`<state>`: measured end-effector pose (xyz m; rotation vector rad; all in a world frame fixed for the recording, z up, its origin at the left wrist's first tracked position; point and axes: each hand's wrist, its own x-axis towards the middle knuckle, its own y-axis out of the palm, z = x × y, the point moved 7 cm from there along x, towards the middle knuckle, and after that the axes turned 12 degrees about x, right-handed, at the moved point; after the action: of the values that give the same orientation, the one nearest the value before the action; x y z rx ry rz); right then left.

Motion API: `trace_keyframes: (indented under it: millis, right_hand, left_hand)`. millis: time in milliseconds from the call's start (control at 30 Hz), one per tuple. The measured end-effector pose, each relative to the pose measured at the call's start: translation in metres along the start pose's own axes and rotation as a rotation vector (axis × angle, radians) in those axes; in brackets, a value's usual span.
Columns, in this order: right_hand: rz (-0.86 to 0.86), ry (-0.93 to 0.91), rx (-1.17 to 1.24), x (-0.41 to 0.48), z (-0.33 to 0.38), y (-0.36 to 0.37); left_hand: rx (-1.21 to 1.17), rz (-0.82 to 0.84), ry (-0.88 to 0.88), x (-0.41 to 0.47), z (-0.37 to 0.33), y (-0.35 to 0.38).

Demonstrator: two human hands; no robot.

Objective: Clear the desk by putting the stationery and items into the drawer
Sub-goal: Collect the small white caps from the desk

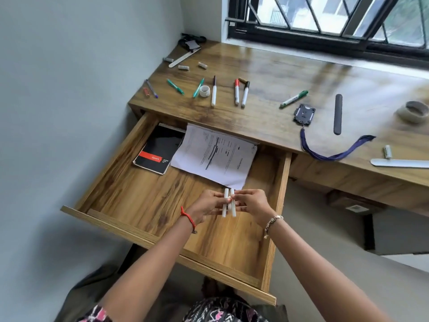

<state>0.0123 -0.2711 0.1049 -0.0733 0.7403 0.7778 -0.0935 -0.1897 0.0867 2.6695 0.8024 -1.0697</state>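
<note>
The wooden drawer (130, 198) stands pulled out below the desk (290, 73). Above its right half, my left hand (204, 209) and my right hand (251, 203) meet and together pinch two white sticks (229, 202) held side by side, upright. Inside the drawer lie a black and red notebook (157, 149) and a stapled paper sheet (216, 156). On the desk lie several markers and pens (236, 91), a white tape roll (204, 91), a badge holder (304, 114) with a blue lanyard (334, 154), and a black strip (338, 113).
A wall runs along the left side of desk and drawer. A window frame (325, 31) borders the desk's far edge. A grey tape roll (415, 111), a white ruler (399, 163) and a small eraser (387, 151) lie at the right. A dark clip pile (191, 41) sits in the far corner.
</note>
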Motion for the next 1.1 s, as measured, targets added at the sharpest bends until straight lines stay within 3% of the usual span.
trace_keyframes:
  millis: [567, 1100]
  right_hand:
    - [0.134, 0.193, 0.014, 0.029, -0.03, 0.084]
    - [-0.041, 0.203, -0.115, 0.109, -0.104, 0.252]
  left_hand:
    - [0.061, -0.097, -0.099, 0.005, 0.026, -0.086]
    - [0.335, -0.044, -0.127, 0.054, 0.081, -0.264]
